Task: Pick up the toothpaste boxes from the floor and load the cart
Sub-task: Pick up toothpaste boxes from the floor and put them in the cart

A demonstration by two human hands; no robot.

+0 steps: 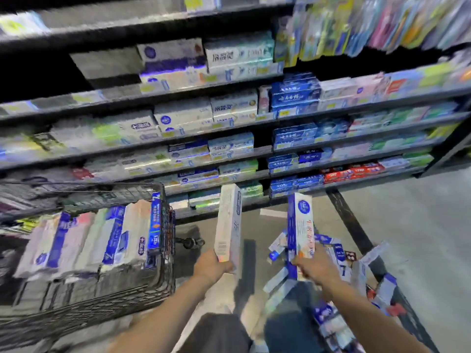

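Motion blur leaves most print unreadable, though white Chinese characters reading roughly 云南白药 stand on the dark blue boxes [295, 94] on the shelf [254, 121], and the white boxes [233, 108] just left of them bear 冷酸灵.

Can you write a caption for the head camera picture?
Each hand, left and right, holds a toothpaste box beside the loaded cart.

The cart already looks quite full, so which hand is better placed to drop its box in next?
Probably the left hand: its box is nearer the cart on that side; the right hand is farther away.
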